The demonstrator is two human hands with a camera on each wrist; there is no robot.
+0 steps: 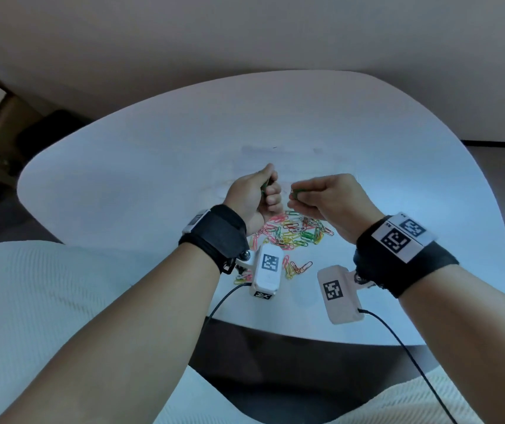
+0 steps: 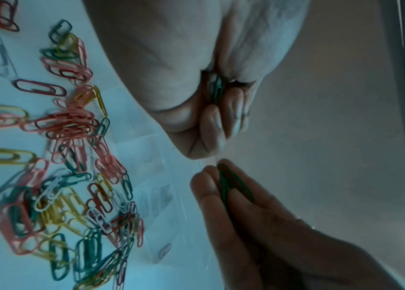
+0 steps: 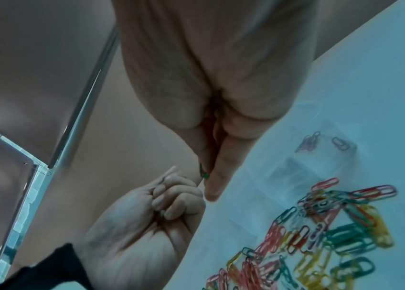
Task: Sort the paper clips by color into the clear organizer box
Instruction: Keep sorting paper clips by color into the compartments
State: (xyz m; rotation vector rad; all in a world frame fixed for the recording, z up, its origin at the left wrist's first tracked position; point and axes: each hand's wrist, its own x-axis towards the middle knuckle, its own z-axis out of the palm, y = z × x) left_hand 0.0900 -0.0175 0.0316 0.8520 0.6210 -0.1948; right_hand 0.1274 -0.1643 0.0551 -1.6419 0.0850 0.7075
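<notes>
A heap of mixed paper clips [image 1: 294,231] in pink, red, yellow, green and white lies on the white table [image 1: 122,185], near its front edge. Both hands hover just beyond the heap, close together. My left hand [image 1: 262,191] is curled in a fist round green clips [image 2: 217,90]. My right hand [image 1: 315,194] pinches a few green clips [image 2: 231,186] between thumb and fingers. The clear organizer box [image 3: 320,157] sits behind the heap, faint against the table; a few pale clips [image 3: 308,142] lie in one far compartment.
A few loose clips [image 1: 297,267] lie closer to the table's front edge, partly under the left wrist camera [image 1: 266,270]. Black cables [image 1: 398,341] run from both wrist cameras over that edge. A plain wall stands behind the table.
</notes>
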